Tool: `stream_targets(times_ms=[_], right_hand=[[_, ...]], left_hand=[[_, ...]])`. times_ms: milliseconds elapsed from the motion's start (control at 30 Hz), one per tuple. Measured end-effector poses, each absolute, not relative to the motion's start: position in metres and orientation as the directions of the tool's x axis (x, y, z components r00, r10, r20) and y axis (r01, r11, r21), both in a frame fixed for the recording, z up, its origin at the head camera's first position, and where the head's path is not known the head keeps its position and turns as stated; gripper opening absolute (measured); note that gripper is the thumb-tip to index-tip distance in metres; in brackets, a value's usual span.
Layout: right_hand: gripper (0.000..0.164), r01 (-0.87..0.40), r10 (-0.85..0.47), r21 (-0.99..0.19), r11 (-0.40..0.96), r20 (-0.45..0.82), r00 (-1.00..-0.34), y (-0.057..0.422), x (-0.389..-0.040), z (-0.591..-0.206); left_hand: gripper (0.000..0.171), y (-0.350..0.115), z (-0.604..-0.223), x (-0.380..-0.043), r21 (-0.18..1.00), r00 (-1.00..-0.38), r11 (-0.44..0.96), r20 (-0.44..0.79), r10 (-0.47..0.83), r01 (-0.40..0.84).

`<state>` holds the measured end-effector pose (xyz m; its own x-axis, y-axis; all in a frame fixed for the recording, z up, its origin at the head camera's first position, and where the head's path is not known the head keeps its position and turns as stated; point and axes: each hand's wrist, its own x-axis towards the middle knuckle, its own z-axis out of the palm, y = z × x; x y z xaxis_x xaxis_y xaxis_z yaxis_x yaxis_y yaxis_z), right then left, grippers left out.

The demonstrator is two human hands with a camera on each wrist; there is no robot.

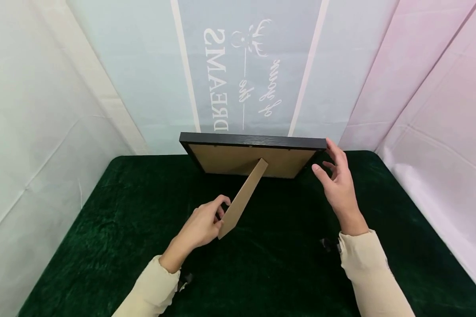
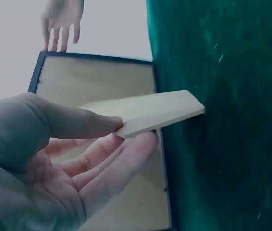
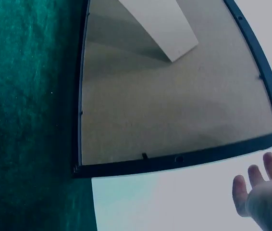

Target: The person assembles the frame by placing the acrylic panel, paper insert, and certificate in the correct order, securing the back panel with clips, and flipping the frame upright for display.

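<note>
A black picture frame [image 1: 254, 140] stands upright at the far side of the table, its brown backing board [image 1: 218, 159] facing me. From the backing a flat easel leg [image 1: 243, 198] sticks out toward me, swung away from the board. My left hand [image 1: 201, 222] pinches the free end of this leg between thumb and fingers, as the left wrist view also shows. At the frame's upper right corner, fingertips of my right hand [image 1: 338, 180] touch the edge, with the thumb held apart. In the right wrist view the right hand's fingers [image 3: 254, 174] are spread beside that corner.
Dark green velvety cloth [image 1: 143, 211] covers the table. Behind the frame hangs a pale blue backdrop [image 1: 154, 75] with mirrored white lettering. White fabric [image 1: 31, 132] hangs on the left and pinkish fabric [image 1: 440, 114] on the right.
</note>
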<state>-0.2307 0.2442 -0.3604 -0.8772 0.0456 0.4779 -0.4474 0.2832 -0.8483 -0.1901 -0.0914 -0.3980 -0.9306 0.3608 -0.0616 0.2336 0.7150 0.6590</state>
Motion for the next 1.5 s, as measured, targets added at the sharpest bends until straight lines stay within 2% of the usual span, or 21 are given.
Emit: stream_targets(times_ms=[200, 433, 567, 667, 767, 933, 1000, 1200, 1500], right_hand=[[0.050, -0.480, 0.036, -0.849, 0.221, 0.499, -0.866, 0.250, -0.231, -0.362], [0.045, -0.535, 0.064, -0.774, 0.340, 0.586, -0.808, 0.255, -0.231, -0.361], [0.042, -0.576, 0.002, -0.754, 0.315, 0.607, -0.794, 0.261, -0.230, -0.359], [0.040, -0.572, -0.069, -0.785, 0.237, 0.574, -0.816, 0.266, -0.226, -0.356], [0.041, -0.571, -0.161, -0.786, 0.237, 0.548, -0.821, 0.272, -0.222, -0.352], [0.044, -0.605, -0.281, -0.761, 0.236, 0.542, -0.792, 0.277, -0.216, -0.345], [0.045, -0.609, -0.313, -0.772, 0.181, 0.542, -0.780, 0.275, -0.213, -0.343], [0.058, -0.667, -0.446, -0.744, 0.051, 0.580, -0.681, 0.261, -0.205, -0.337], [0.066, -0.758, -0.578, -0.650, 0.053, 0.599, -0.554, 0.229, -0.191, -0.329]], left_hand=[[0.047, -0.102, -0.397, -0.196, 0.648, -0.935, 0.730, -0.076, 0.347, 0.218], [0.046, -0.113, -0.396, -0.203, 0.647, -0.945, 0.737, -0.074, 0.320, 0.198], [0.044, -0.120, -0.398, -0.208, 0.649, -0.951, 0.739, -0.074, 0.299, 0.182], [0.043, -0.125, -0.401, -0.212, 0.658, -0.956, 0.730, -0.052, 0.290, 0.185], [0.041, -0.130, -0.403, -0.214, 0.650, -0.958, 0.730, -0.014, 0.286, 0.208], [0.033, -0.136, -0.407, -0.218, 0.625, -0.966, 0.745, 0.058, 0.251, 0.231], [0.029, -0.139, -0.410, -0.220, 0.629, -0.970, 0.742, 0.089, 0.227, 0.231], [0.025, -0.150, -0.421, -0.229, 0.675, -0.970, 0.697, 0.192, 0.149, 0.240], [0.022, -0.156, -0.429, -0.234, 0.721, -0.968, 0.655, 0.241, 0.067, 0.224]])
